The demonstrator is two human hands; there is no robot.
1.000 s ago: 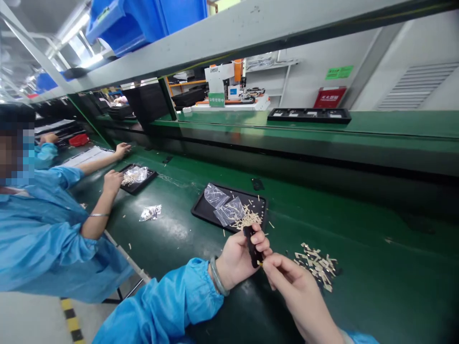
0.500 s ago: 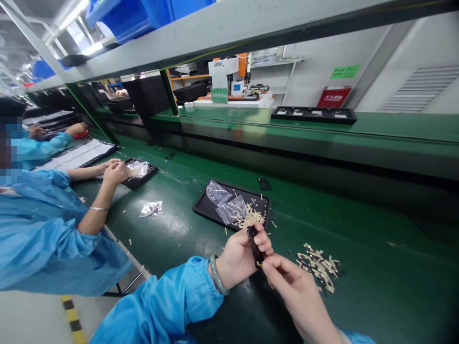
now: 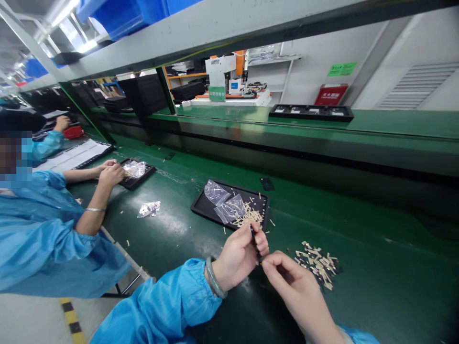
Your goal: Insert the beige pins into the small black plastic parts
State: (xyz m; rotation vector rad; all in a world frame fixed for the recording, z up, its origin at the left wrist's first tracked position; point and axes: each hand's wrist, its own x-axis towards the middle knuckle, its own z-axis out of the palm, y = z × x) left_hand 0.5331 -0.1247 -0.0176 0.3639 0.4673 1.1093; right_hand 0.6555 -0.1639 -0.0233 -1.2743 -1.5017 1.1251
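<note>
A slim black part [image 3: 256, 244] stands nearly edge-on in my left hand [image 3: 239, 253], whose fingers are wrapped round it. My right hand [image 3: 296, 284] is pinched at the lower end of that part; whatever lies between its fingertips is too small to make out. Just beyond my hands lies a black tray [image 3: 208, 212] with clear plastic bags [image 3: 231, 209] and a heap of small cream strips [image 3: 251, 213]. To the right of my right hand, a pile of cream and black pieces [image 3: 318, 263] rests on the green table [image 3: 387, 286].
At the left a person in blue [image 3: 60, 229] works over another black tray [image 3: 141, 179]. A small bag [image 3: 148, 209] and a flat black piece [image 3: 267, 184] lie on the table. Along the raised ledge sits a long black tray [image 3: 311, 112].
The black part has turned in my left hand and now shows its narrow edge. My right hand stays pinched close by it. Farther left, another person's hand has moved.
</note>
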